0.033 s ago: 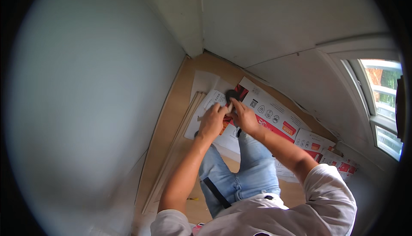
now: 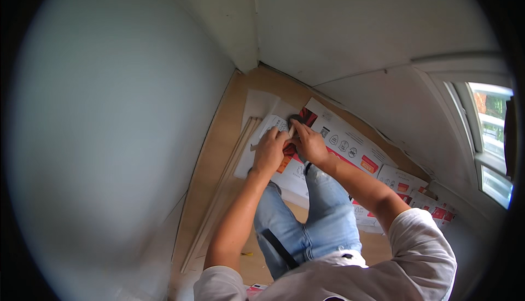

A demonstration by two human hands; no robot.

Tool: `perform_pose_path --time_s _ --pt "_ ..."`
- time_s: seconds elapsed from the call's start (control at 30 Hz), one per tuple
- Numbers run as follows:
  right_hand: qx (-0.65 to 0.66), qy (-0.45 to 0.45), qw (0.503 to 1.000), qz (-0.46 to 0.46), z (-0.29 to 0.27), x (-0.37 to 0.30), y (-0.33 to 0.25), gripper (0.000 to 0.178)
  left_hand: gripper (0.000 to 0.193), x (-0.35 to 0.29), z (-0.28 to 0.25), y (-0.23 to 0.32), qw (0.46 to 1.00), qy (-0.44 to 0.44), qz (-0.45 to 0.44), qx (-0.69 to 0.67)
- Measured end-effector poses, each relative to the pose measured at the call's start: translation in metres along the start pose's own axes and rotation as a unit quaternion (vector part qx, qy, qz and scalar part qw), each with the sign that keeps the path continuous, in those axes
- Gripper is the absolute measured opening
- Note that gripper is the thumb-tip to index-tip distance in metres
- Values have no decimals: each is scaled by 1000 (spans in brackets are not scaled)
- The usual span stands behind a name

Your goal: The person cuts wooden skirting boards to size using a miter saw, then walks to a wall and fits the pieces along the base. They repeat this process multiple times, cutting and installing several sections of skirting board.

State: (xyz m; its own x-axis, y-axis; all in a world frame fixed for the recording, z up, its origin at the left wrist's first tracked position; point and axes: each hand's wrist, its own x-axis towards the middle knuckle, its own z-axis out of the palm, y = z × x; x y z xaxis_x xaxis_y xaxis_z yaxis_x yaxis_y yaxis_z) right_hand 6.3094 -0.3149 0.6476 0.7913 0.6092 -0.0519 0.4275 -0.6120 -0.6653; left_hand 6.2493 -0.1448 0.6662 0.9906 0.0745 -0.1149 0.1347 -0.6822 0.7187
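Observation:
My left hand (image 2: 270, 150) and my right hand (image 2: 310, 143) are close together, low over printed cardboard. Between their fingers is a short, pale strip (image 2: 291, 132), narrow like a piece of wood; its lower end is hidden by the fingers. Both hands are closed on it, the right one with its index finger stretched along it. Just beyond the fingertips shows a dark rounded thing (image 2: 296, 119), perhaps a shoe toe; I cannot tell. Under the hands lies a white sheet of cardboard (image 2: 290, 179) with red and orange print.
A larger printed cardboard panel (image 2: 350, 137) lies to the right, with more printed pieces (image 2: 435, 207) beyond. Long pale boards (image 2: 221, 186) run along the left. Walls (image 2: 136, 109) close in on both sides, with a window (image 2: 489, 120) at right. A small yellow tool (image 2: 247, 254) lies on the floor.
The hands have barely moved; the pale strip shows slightly more between them. My knees have shifted a little, and the view has turned slightly.

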Motion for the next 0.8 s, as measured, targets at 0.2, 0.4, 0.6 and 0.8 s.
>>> perform_pose_path --time_s 0.2,0.4,0.6,0.8 --pt "18 -8 1000 -4 137 143 170 58 31 131 137 -168 987 143 5 76" --pt "56 45 997 -40 316 241 338 50 24 232 269 -352 967 221 10 126" --pt "89 22 995 -38 408 322 409 47 26 301 321 -466 940 274 31 200" --pt "60 91 990 -91 448 350 444 51 35 328 334 -513 932 272 62 232"
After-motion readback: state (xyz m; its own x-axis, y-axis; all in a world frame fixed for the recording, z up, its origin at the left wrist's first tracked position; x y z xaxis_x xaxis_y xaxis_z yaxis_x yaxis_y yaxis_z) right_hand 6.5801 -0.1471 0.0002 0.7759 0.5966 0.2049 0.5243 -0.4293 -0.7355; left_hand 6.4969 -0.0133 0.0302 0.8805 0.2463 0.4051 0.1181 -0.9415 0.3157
